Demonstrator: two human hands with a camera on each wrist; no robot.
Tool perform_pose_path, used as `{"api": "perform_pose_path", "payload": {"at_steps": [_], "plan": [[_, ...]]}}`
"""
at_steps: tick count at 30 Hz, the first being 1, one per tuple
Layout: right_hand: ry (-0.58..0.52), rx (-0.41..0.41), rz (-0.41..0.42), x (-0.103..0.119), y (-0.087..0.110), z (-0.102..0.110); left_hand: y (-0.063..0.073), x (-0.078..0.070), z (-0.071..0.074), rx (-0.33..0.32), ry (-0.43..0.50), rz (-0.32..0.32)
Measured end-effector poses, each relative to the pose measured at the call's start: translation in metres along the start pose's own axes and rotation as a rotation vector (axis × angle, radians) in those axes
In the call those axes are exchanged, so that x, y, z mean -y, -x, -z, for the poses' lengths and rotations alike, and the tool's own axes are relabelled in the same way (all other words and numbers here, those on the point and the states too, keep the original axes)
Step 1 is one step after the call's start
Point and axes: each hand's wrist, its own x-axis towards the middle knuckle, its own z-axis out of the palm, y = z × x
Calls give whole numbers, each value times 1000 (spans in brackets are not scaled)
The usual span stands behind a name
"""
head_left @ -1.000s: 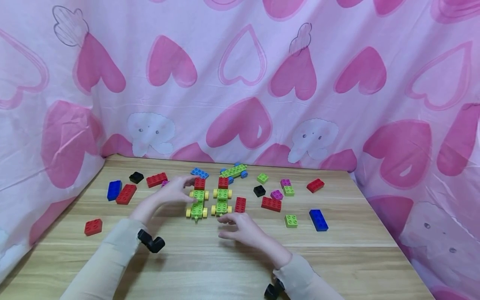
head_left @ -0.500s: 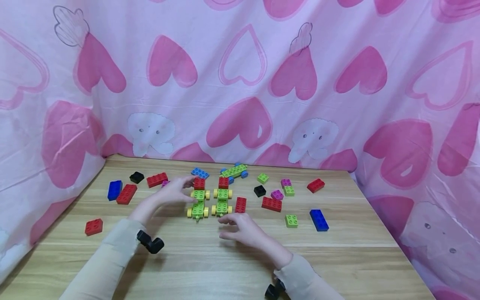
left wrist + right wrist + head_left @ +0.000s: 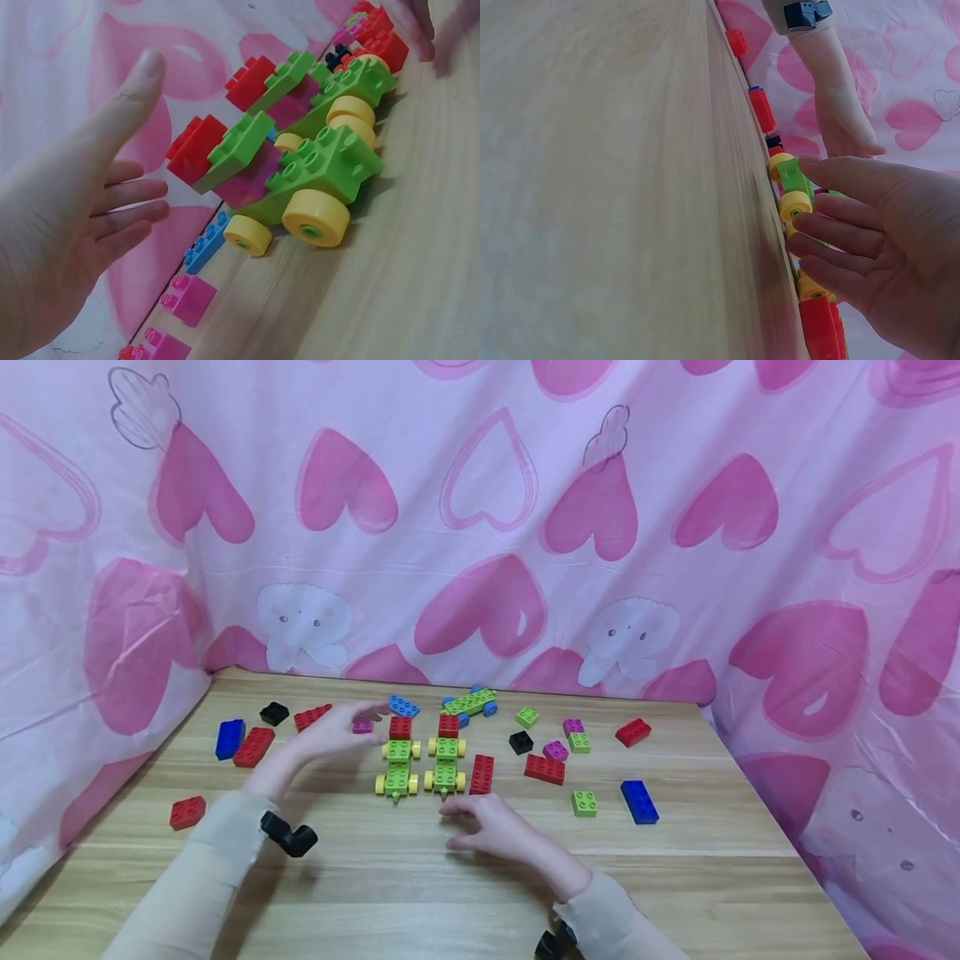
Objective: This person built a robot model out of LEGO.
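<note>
Left hand (image 3: 341, 729) and right hand (image 3: 495, 828) observed empty, fingers loosely extended, near two toy cars (image 3: 397, 777) standing toward the far edge of the table (image 3: 375, 893); judged best gripped low by their wheeled bases (image 3: 337, 169), sparing the raised red bricks (image 3: 196, 148).

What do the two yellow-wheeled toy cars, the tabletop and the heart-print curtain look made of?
Yellow-wheeled toy cars: probably molded plastic, smooth with slight sheen, given the crisp edges and even color.
Tabletop: wood or wood-look laminate, satiny; grain shows, but either fits.
Heart-print curtain: likely thin fabric, fairly matte, from its soft folds and creases.
</note>
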Motion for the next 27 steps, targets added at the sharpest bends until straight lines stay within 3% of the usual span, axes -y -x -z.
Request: {"api": "perform_pose_path", "payload": {"at_steps": [9,15,18,27], "plan": [[-15,47,-40,-2,-1,0,-12,5,6,-133,-23,-2],[5,57,-60,-3,2,2,-25,11,-1,-219,-144,28],[13,61,-66,-3,3,3,-31,15,-3,-219,-171,45],[4,83,-71,-1,1,4,-43,36,-9,-158,-286,15]]}}
